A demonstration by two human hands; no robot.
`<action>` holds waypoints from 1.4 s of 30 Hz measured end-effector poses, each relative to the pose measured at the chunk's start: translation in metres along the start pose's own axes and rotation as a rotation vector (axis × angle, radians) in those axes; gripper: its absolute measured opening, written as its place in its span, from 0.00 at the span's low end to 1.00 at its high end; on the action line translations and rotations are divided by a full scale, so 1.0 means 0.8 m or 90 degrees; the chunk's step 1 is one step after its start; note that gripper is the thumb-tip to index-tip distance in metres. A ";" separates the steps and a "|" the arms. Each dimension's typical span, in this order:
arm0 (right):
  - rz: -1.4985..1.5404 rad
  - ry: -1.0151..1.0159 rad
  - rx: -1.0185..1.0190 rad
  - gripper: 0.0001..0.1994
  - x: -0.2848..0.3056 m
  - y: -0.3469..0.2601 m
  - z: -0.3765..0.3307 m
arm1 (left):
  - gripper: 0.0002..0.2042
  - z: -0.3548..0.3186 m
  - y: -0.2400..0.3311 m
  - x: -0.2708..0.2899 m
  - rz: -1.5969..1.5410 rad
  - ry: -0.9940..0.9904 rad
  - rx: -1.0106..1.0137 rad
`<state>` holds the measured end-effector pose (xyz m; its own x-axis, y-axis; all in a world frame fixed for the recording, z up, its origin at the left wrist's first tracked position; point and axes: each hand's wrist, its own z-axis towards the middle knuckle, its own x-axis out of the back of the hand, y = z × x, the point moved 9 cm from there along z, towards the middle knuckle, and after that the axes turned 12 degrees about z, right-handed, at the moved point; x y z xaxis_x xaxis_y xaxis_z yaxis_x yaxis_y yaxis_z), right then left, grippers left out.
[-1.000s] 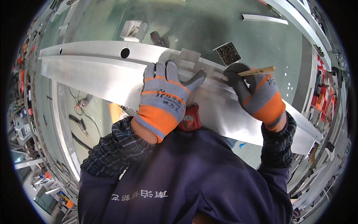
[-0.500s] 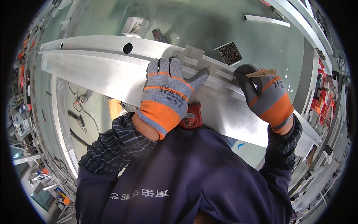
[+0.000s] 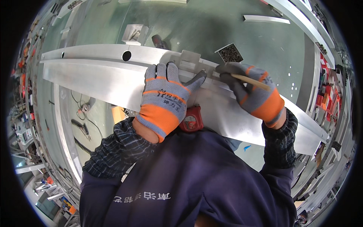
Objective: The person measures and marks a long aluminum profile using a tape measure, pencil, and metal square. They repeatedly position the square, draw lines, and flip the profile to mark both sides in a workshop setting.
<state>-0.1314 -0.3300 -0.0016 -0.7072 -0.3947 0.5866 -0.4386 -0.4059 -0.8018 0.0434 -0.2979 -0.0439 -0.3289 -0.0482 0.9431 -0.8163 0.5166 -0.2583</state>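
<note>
A long silvery metal profile lies crosswise before me, with round holes in its far strip. My left hand, in a grey and orange glove, rests flat on it, fingers stretched out and thumb pointing right. Just beyond that thumb, a small square metal plate sits at the far edge. My right hand, gloved the same way, pinches a pale wooden pencil-like stick. Its fingertips are at the profile's far strip, right of my left thumb; the stick's tip is hidden. A red tape measure lies by my left wrist.
Beyond the profile are an open box of dark screws, a metal box and a dark cylindrical tool. Pliers and a cable lie at the left. A loose metal strip is at the far right.
My right hand has moved left with the stick, closer to my left thumb, and the stick now slants differently. My left hand stays flat on the profile. The view has shifted slightly.
</note>
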 end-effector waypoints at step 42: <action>0.269 0.444 -0.073 0.16 0.036 0.064 -0.071 | 0.13 0.063 -0.091 0.014 -0.564 0.151 -0.015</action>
<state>-0.2053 -0.3153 -0.0323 -0.9908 0.1224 0.0574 -0.0852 -0.2358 -0.9681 0.0751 -0.3790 -0.0250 0.5204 -0.2594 0.8136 -0.7129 0.3926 0.5811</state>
